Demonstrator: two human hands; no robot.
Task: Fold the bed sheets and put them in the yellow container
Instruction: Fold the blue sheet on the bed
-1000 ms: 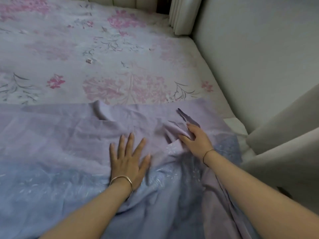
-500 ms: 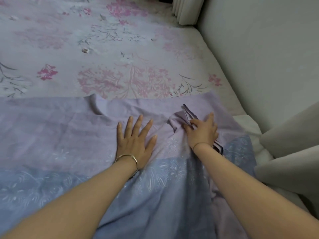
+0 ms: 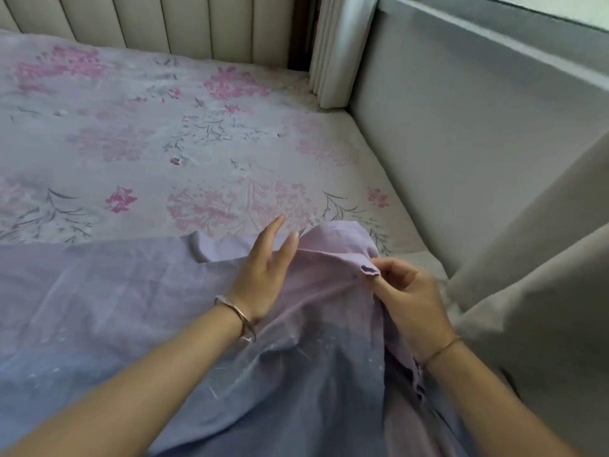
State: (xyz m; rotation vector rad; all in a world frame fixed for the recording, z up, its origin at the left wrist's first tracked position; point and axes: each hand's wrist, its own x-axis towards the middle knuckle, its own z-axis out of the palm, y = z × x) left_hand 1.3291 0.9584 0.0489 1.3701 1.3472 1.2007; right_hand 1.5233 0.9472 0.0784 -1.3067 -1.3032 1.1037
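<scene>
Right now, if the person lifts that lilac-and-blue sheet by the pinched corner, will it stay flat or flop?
Probably floppy: the thin lilac-and-blue bed sheet sags in folds below the corner that the right hand pinches. It looks light, since a fingertip grip raises it.

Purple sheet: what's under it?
The floral bed cover runs under the far edge of the purple sheet. Whatever lies beneath the rest is covered, even where the right hand pinches a lifted corner.

Home bedroom: bed (image 3: pixel 369 179) with floral cover, padded headboard (image 3: pixel 171 24), curtain (image 3: pixel 333 51).
</scene>
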